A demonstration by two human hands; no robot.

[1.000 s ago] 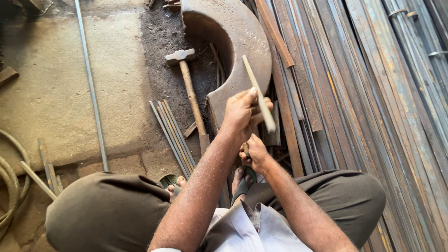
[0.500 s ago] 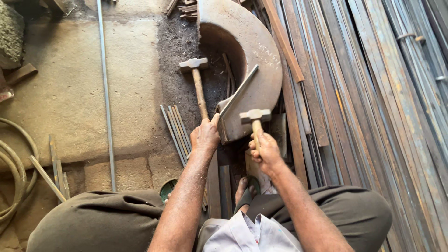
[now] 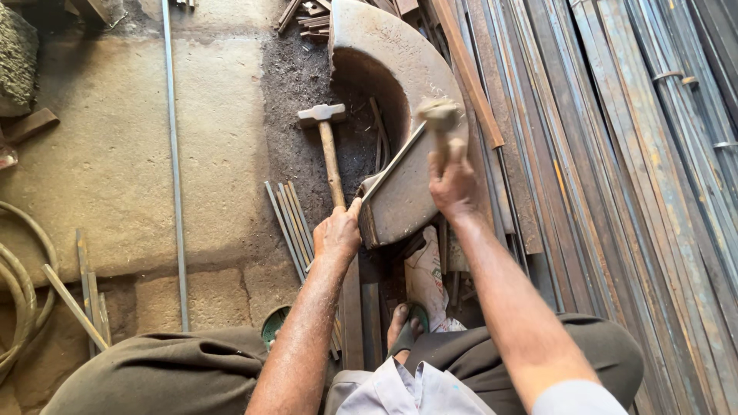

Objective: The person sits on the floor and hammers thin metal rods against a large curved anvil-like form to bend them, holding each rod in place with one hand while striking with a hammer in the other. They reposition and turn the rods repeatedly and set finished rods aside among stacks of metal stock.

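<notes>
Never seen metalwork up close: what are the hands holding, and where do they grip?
The right hand grips a hammer by its handle. The left hand holds the near end of a flat metal strip resting on the curved steel block.

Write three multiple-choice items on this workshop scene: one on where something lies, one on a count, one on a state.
1. Where does the spare hammer lie?
A. On the dark ground left of the curved steel block
B. On the person's lap
C. On the stacked bars at right

2. How many hammers are in view?
A. One
B. Two
C. Four

3. What is the right hand doing?
A. Resting flat and empty
B. Gripping a hammer above the flat strip
C. Holding a hose

Answers:
1. A, it lies on the blackened floor with its handle pointing toward the left hand.
2. B, one lies on the ground and one is held.
3. B, fingers wrap the handle, and the head is blurred over the strip that the left hand steadies.
</notes>
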